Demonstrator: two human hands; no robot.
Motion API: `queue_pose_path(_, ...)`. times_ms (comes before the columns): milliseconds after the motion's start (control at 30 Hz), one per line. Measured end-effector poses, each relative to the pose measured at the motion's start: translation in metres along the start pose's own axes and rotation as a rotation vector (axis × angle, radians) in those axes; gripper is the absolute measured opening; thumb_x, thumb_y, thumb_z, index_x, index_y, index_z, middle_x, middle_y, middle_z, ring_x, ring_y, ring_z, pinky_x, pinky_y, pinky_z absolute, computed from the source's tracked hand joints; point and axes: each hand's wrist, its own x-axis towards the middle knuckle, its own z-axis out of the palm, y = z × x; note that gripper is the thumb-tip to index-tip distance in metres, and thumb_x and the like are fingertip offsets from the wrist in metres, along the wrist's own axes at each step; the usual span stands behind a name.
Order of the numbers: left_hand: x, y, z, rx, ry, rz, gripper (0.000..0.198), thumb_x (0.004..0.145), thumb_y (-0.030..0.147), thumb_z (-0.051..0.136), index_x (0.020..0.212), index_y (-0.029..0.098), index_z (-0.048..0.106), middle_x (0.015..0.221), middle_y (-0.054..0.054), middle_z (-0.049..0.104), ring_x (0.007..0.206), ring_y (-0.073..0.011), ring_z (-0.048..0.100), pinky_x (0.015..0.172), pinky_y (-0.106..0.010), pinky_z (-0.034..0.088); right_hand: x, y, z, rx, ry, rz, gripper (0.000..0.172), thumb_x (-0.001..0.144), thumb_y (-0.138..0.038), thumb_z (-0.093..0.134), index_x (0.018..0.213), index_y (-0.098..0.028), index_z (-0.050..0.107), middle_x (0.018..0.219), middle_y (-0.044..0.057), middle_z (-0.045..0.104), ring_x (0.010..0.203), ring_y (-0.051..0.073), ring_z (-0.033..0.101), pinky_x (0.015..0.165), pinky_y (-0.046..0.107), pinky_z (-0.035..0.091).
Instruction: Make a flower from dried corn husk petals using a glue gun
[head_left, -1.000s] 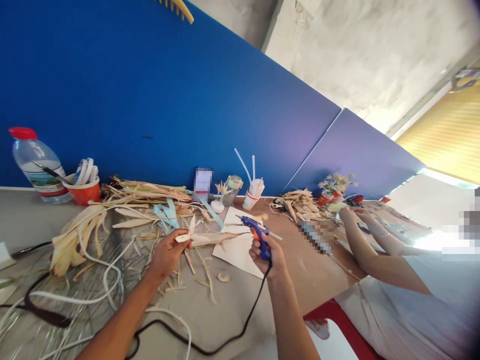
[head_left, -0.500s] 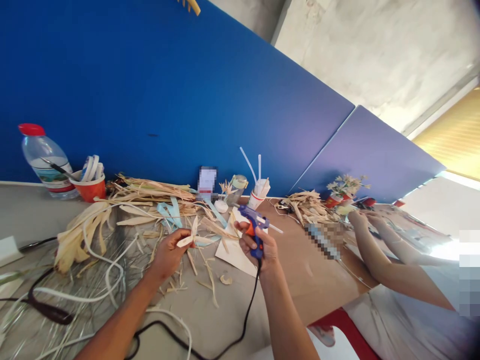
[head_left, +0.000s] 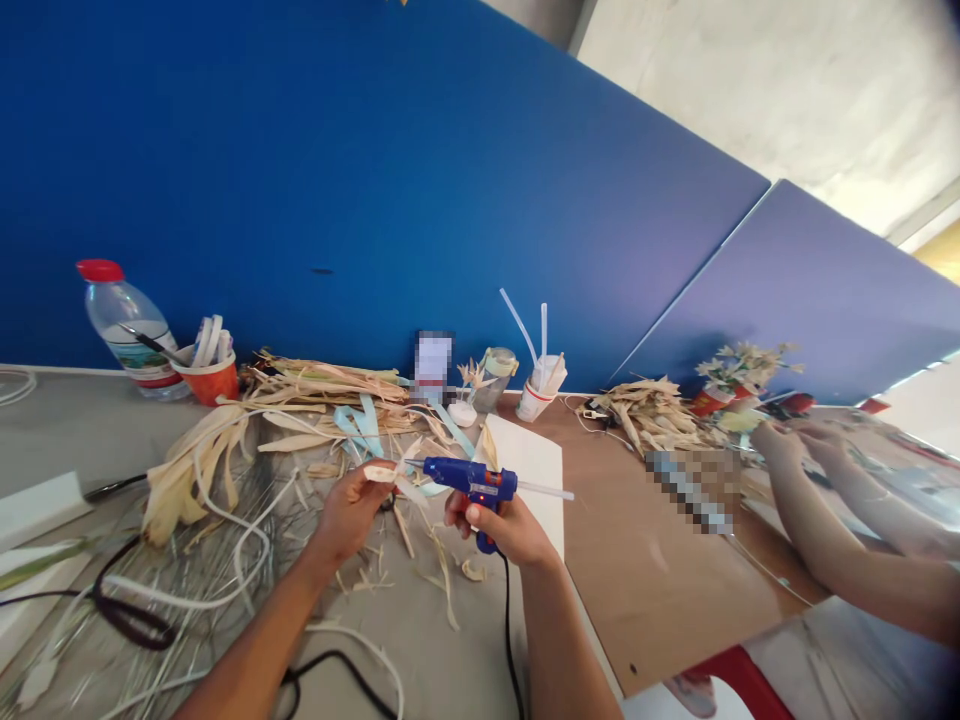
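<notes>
Between the fingers of my left hand is a pale corn husk flower, its strips sticking out past the fingertips. My right hand is wrapped round the handle of a blue hot glue gun. The nozzle points left and sits at or very near the husk strips; I cannot tell whether it touches. A clear glue stick juts from the gun's back end, and a black cord hangs from the handle. Below the hands lie thin husk scraps.
Dried husks are piled along the blue partition. A water bottle, a red cup of tape rolls, a phone, a glass jar and a cup with glue sticks stand there. White cables cross the left. A co-worker's arms reach in at right.
My right hand has brought the glue gun left and down, turning its nozzle toward the husk piece in my left hand. The view has shifted slightly left.
</notes>
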Motion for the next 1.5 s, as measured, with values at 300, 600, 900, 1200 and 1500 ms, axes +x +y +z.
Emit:
queue_pose_path(300,0.0007,0.0003,-0.0025,0.063,0.0,0.038,0.023,0.071,0.042,0.06,0.074,0.02,0.066,0.08,-0.004,0.067,0.083,-0.0216,0.06,0.076,-0.032,0.048,-0.0029,-0.0009,-0.0017,-0.058,-0.021,-0.056,0.034,0.078,-0.052,0.057,0.077,-0.017,0.06,0.082,0.005,0.062,0.065,0.012,0.054,0.064,0.026,0.045)
queue_pose_path(600,0.0023,0.0038,-0.002,0.043,-0.008,0.06,0.017,0.069,0.035,0.062,0.073,0.019,0.066,0.078,-0.004,0.067,0.076,-0.0199,0.06,0.074,-0.032,0.048,-0.0032,-0.0048,0.0032,-0.244,-0.05,-0.046,0.03,0.082,-0.044,0.054,0.073,-0.018,0.061,0.08,0.003,0.062,0.077,0.016,0.056,0.071,0.029,0.045)
queue_pose_path(900,0.0013,0.0017,-0.0021,-0.012,-0.001,0.058,0.012,0.069,0.03,0.063,0.074,0.019,0.066,0.073,-0.001,0.065,0.072,-0.0169,0.059,0.07,-0.028,0.047,-0.0047,-0.0049,0.004,-0.294,-0.038,-0.007,0.025,0.084,-0.04,0.053,0.075,-0.018,0.061,0.083,0.003,0.063,0.075,0.016,0.056,0.068,0.027,0.043)
queue_pose_path(1200,0.0016,0.0054,-0.0026,0.043,-0.003,0.035,0.016,0.067,0.031,0.064,0.074,0.017,0.066,0.073,-0.002,0.064,0.071,-0.0171,0.058,0.069,-0.027,0.045,-0.0066,-0.0004,0.0007,-0.338,-0.025,0.05,0.023,0.083,-0.039,0.055,0.081,-0.017,0.062,0.081,0.003,0.063,0.072,0.015,0.055,0.066,0.027,0.045)
queue_pose_path(1500,0.002,-0.0014,-0.004,-0.023,0.024,0.011,0.017,0.068,0.032,0.065,0.077,0.017,0.066,0.073,-0.001,0.065,0.073,-0.0167,0.059,0.07,-0.027,0.046,-0.0059,0.0005,-0.0009,-0.23,-0.056,-0.003,0.024,0.083,-0.039,0.055,0.08,-0.017,0.059,0.081,0.003,0.062,0.07,0.014,0.055,0.067,0.027,0.044)
